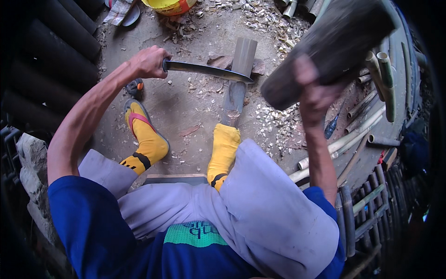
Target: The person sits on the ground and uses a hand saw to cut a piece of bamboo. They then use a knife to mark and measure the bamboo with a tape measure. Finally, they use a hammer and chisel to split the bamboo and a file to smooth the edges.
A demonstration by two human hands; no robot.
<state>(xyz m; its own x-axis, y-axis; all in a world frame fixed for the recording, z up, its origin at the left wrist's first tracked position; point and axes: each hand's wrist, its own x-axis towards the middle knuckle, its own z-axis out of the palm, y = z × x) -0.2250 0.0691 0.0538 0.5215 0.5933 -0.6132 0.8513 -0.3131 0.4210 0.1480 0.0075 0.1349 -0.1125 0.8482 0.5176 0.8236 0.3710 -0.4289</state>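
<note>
My left hand (151, 62) is closed round the handle of a machete (204, 70), its long dark blade pointing right. The blade's tip end lies across a flat wooden piece (244, 53) on the ground; whether it has cut in, I cannot tell. My right hand (315, 90), blurred by motion, grips a thick dark wooden block (332, 44) held up to the right of the blade. The near end of the wooden piece meets my right foot in a yellow sock (224, 146). My left foot (151, 144) wears a yellow sock and a flip-flop.
Wood chips (274, 123) litter the ground. Bamboo poles (355, 137) lie at the right, near a dark-handled tool (331, 126). A yellow bucket (171, 5) stands at the far side. Dark cylinders (55, 35) are stacked at the left, above a pale rock (35, 172).
</note>
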